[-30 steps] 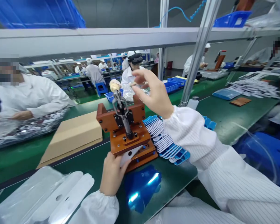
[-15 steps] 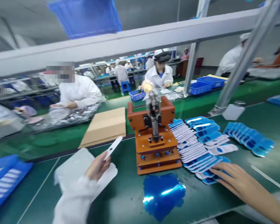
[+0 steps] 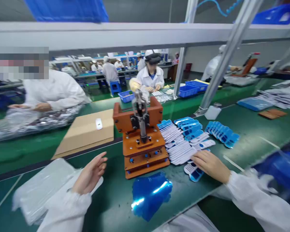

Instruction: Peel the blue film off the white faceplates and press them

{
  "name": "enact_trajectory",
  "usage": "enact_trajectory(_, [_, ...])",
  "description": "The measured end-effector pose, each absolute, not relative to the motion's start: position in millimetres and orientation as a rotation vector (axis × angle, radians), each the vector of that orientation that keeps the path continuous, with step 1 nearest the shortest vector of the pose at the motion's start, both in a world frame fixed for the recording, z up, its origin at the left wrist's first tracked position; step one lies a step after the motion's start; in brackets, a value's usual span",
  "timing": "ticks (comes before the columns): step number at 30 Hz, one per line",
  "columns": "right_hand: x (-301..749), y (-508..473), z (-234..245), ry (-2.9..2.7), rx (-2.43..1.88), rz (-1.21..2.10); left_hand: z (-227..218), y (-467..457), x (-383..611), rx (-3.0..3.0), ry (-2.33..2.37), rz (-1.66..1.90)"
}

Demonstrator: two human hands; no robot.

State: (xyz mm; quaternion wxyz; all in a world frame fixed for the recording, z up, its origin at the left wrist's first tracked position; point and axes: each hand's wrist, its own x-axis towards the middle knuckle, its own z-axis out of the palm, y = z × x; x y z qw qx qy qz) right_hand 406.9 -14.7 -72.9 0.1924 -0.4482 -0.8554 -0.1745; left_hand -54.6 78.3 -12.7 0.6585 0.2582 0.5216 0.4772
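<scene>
An orange-brown press jig (image 3: 141,141) with a grey lever stands on the green bench. To its right lie rows of blue-and-white strips (image 3: 183,141). My right hand (image 3: 209,164) rests palm down on the nearest strips, fingers curled over one. My left hand (image 3: 90,174) hovers left of the jig with fingers spread and nothing in it, above a pile of clear plastic bags (image 3: 42,187). A small white piece (image 3: 99,123) lies on the cardboard box (image 3: 87,133) behind.
Crumpled blue film (image 3: 149,195) lies in front of the jig. A white bottle (image 3: 212,111) stands by a slanted metal post (image 3: 222,61). Across the green belt sit workers in white coats, with blue trays (image 3: 192,87) near them.
My left hand has let go of the white strip it held and now hangs open. My right hand slid left along the strips towards the jig. The camera swung right.
</scene>
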Motion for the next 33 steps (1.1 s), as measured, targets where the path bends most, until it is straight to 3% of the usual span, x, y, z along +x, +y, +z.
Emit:
enact_trajectory(7, [404.6, -11.1, -53.3, -2.445, -1.277, -0.452, -20.0, 31.3, -54.0, 0.826, 1.389, 0.95])
enact_trajectory(12, [371.6, -43.0, -10.8, -2.041, -1.305, -0.274, -19.5, -10.8, 4.3, 1.26, 1.191, 0.602])
enact_trajectory(17, [285.8, -52.2, 12.6, -1.642, -1.312, 0.262, -25.1, -40.2, 103.0, 1.693, 0.994, 0.73])
enact_trajectory(23, [243.5, -30.8, 7.2, -1.492, -1.206, 0.663, -23.3, -38.8, 124.8, 1.056, 0.965, 0.828])
enact_trajectory(28, [227.6, -23.3, -2.6, -1.144, -1.132, 1.588, -30.8, -46.2, 113.3, 0.963, 0.986, 0.789])
enact_trajectory(33, [202.8, -26.3, -7.7, -0.741, -1.141, 1.668, -39.9, -49.0, 108.1, 1.113, 1.152, 0.823])
